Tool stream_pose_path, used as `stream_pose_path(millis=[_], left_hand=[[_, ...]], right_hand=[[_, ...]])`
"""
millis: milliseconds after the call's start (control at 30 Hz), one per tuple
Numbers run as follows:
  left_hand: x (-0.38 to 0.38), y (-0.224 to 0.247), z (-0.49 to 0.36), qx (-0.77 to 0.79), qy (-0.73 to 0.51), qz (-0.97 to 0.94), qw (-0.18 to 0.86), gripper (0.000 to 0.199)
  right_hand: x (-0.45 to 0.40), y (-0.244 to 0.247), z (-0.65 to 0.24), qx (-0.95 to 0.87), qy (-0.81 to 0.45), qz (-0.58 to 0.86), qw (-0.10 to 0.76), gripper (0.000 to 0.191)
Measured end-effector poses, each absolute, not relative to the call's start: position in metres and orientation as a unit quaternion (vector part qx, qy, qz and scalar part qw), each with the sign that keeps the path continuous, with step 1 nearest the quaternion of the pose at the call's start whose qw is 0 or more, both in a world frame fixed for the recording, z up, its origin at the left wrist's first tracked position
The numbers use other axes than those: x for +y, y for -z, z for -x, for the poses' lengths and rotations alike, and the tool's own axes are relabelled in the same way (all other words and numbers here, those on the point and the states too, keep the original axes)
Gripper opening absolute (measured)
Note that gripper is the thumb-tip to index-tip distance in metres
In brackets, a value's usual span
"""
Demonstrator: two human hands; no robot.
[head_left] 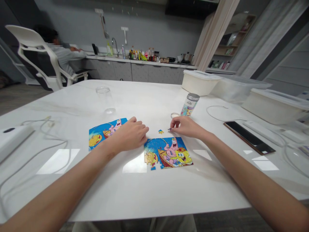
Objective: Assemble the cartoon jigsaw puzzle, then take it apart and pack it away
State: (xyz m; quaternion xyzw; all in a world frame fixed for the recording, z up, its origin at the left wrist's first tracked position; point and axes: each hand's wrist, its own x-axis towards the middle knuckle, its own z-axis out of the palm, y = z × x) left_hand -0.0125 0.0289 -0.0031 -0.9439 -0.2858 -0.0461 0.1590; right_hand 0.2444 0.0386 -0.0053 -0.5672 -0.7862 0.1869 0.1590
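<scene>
Left hand (129,135): my grip loosely curled, nothing in it that I can see, beside my blue cartoon picture card (106,132).
Right hand (187,126): my grip pinched above the white desk (135,196); I cannot tell whether it holds anything.
Loose piece: small blue-yellow jigsaw piece (160,131), between my hands.
Puzzle: blue cartoon jigsaw puzzle (167,153), nearer me, its left edge ragged.

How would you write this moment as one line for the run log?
left hand: resting beside blue SpongeBob picture | right hand: near loose piece | jigsaw puzzle: ragged lower-left edge
</scene>
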Motion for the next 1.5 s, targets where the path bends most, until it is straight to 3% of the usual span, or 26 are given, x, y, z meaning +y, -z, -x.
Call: stream_pose_path(millis=[200, 300, 433, 733, 900, 1100, 1500], left_hand=[[0.029, -0.001, 0.015, -0.29, 0.053, 0.948, 0.121, 0.024], [0.028, -0.003, 0.018, -0.3, 0.051, 0.949, 0.079, 0.023], [0.024, -0.006, 0.019, -0.277, 0.05, 0.959, 0.005, 0.021], [0.017, -0.005, 0.013, -0.234, 0.035, 0.97, -0.059, 0.02], [0.011, -0.009, 0.01, -0.232, 0.016, 0.966, -0.11, 0.028], [0.01, -0.01, 0.011, -0.243, -0.014, 0.962, -0.125, 0.045], [0.011, -0.008, 0.009, -0.244, -0.039, 0.961, -0.128, 0.044]], right_hand=[[0.008, -0.01, -0.214, -0.81, -0.377, 0.433, 0.124, 0.012], [-0.006, -0.012, -0.202, -0.817, -0.41, 0.393, 0.098, 0.011], [-0.01, -0.009, -0.198, -0.823, -0.422, 0.373, 0.079, 0.013], [-0.017, -0.012, -0.195, -0.819, -0.427, 0.377, 0.064, 0.01], [-0.018, -0.008, -0.194, -0.819, -0.428, 0.378, 0.059, 0.012], [-0.019, -0.007, -0.193, -0.822, -0.421, 0.38, 0.051, 0.011], [-0.019, -0.01, -0.193, -0.828, -0.416, 0.373, 0.041, 0.016]])
